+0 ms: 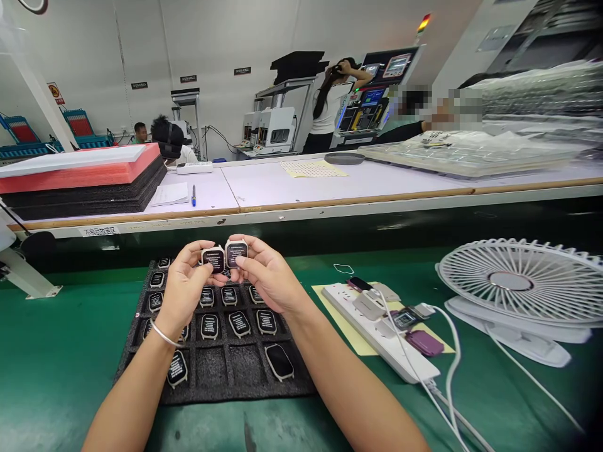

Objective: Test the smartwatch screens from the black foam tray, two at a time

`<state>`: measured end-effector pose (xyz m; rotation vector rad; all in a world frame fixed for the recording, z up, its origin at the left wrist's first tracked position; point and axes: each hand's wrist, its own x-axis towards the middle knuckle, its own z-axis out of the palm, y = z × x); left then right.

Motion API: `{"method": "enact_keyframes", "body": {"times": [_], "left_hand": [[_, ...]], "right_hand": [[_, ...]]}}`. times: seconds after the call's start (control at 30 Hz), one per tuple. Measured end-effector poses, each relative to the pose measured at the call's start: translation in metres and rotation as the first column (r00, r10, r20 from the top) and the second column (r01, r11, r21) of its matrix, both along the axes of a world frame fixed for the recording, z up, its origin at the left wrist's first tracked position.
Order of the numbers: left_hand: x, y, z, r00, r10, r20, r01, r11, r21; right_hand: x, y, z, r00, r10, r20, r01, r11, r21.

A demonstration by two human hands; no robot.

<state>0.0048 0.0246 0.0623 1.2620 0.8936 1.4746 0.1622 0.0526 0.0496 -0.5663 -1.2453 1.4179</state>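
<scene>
Above a black foam tray, my two hands hold a pair of smartwatch cases side by side, without straps. My left hand pinches one smartwatch, its thumb on the lower screen. In my right hand is the other smartwatch, the thumb pressed on its display. Both screens are lit with lines of white text. More watches lie in the tray's pockets, most showing similar text, such as this watch. One watch at the lower right has a dark screen. My forearms and hands hide some pockets.
Right of the tray, a white power strip with chargers and cables lies on yellow paper. A white fan stands farther right. Behind runs a raised shelf with stacked foam and a plastic-covered tray. Several people are beyond it.
</scene>
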Motion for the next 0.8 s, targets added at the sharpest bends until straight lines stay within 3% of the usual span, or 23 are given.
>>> {"method": "enact_keyframes", "body": {"times": [0.8], "left_hand": [[-0.0008, -0.0009, -0.0009, 1.000, -0.020, -0.012, 0.020, 0.999, 0.030]], "right_hand": [[0.0009, -0.0022, 0.0002, 0.998, -0.019, 0.064, 0.014, 0.998, 0.069]]}}
